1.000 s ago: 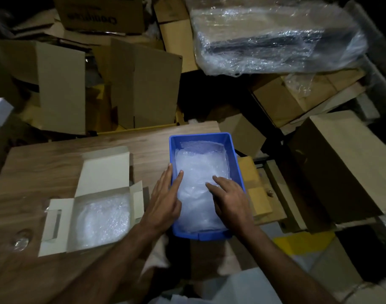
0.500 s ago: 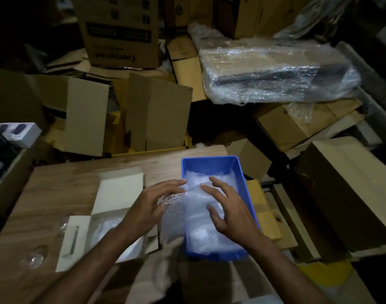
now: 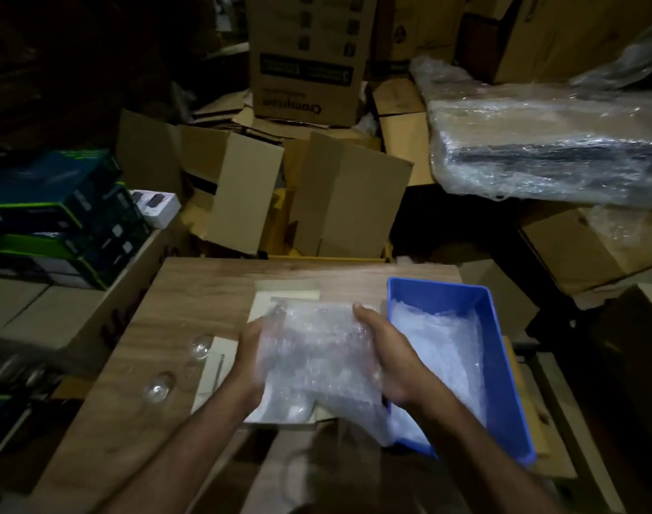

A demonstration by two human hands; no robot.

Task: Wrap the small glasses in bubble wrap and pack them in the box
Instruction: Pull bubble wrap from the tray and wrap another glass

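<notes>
Wooden table ringed by stacked cartons | bubble wrap sheet held above white box, beside blue bin | left hand and right hand curled round its edges | two small glasses seen left of box

Two bare forearms, no sleeves in view, bare hands, no rings or watch visible

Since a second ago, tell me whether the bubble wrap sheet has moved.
Yes. The bubble wrap sheet, held by both hands, has come left out of the blue bin and now hangs over the white box.
</notes>
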